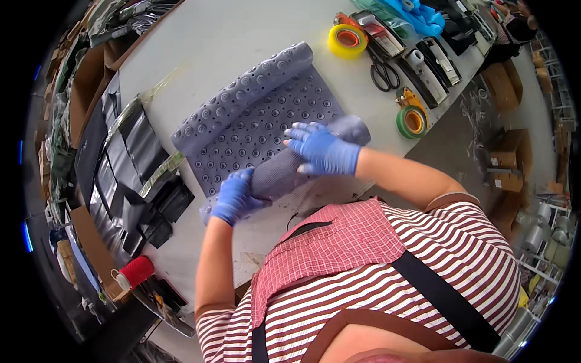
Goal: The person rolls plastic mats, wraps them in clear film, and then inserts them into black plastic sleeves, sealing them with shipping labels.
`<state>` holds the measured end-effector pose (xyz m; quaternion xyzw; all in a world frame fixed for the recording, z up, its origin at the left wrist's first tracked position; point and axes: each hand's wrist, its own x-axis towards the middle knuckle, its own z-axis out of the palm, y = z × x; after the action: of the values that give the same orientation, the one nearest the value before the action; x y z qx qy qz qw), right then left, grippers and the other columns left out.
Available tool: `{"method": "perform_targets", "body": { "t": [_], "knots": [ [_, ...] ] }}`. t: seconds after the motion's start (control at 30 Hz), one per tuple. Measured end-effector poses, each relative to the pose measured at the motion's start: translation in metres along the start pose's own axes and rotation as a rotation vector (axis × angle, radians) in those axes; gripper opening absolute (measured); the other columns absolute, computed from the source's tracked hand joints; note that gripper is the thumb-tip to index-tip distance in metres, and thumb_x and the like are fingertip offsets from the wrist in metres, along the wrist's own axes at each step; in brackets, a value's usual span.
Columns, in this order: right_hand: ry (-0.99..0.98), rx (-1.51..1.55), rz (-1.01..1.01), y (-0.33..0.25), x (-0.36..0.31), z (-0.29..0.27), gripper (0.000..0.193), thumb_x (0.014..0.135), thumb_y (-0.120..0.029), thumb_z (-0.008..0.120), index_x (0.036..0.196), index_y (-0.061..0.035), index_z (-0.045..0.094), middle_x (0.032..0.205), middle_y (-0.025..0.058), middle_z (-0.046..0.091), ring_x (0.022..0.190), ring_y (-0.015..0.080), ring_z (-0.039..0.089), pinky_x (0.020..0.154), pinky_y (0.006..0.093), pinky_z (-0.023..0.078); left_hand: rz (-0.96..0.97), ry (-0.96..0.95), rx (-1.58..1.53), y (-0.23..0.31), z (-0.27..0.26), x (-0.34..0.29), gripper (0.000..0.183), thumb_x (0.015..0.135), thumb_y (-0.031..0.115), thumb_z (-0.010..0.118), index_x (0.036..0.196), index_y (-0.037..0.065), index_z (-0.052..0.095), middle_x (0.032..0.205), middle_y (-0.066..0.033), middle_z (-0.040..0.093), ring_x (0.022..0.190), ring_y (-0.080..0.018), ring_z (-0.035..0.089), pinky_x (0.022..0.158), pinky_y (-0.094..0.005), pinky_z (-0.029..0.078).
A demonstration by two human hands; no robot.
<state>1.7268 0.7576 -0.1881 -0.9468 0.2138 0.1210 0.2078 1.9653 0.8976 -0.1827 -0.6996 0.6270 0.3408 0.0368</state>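
A grey-blue bath mat (273, 114) with rows of suction cups lies on the table, its far and near ends both curled into rolls. My left hand (235, 196), in a blue glove, grips the left part of the near roll, with thumb and fingers to either side of it. Across the right part of that roll rests my right hand (327, 149), also gloved in blue. Its fingers are stretched out and slightly apart, reaching over the roll toward the cups. Part of the near roll is hidden beneath both hands.
Black plastic packages (136, 163) lie left of the mat, near a red spool (137, 271). At the right stand a yellow tape roll (347, 40), black-handled scissors (385, 74), a green tape roll (413, 121) and black trays (423, 78). Cardboard boxes (508, 157) sit beyond the table's right edge.
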Motion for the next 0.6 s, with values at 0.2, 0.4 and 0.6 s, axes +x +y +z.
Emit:
{"method": "perform_targets", "body": {
  "t": [0.2,0.4,0.6],
  "knots": [
    [0.116,-0.013,0.0,-0.02,0.045,-0.012,0.096,0.072,-0.07,0.068,0.137,-0.0009,0.051,0.135,0.0206,0.056,0.127,0.0374,0.051,0.109,0.0491,0.035,0.262,0.297,-0.115,-0.075,-0.013,0.031,0.095,0.059,0.044,0.088,0.138,0.005,0.051,0.128,-0.02,0.057,0.122,-0.0388,0.051,0.105,-0.045,0.043],
    [0.024,0.102,0.038,0.024,0.114,-0.037,0.101,0.07,-0.07,0.07,0.141,-0.0017,0.048,0.119,0.0243,0.065,0.111,0.0373,0.064,0.098,0.0432,0.048,-0.059,0.332,0.319,-0.007,-0.016,0.028,0.118,0.056,0.045,0.09,0.152,0.012,0.028,0.141,-0.0174,0.046,0.135,-0.036,0.041,0.113,-0.0551,0.032],
    [0.18,-0.397,-0.142,-0.007,0.098,-0.033,0.102,0.062,-0.053,0.083,0.146,-0.0125,0.042,0.128,0.0154,0.06,0.117,0.0309,0.058,0.1,0.0435,0.044,-0.05,0.214,0.185,-0.025,-0.051,0.045,0.104,0.058,0.039,0.086,0.147,0.013,0.038,0.123,-0.0178,0.059,0.117,-0.0345,0.057,0.102,-0.046,0.046]
  ]
}}
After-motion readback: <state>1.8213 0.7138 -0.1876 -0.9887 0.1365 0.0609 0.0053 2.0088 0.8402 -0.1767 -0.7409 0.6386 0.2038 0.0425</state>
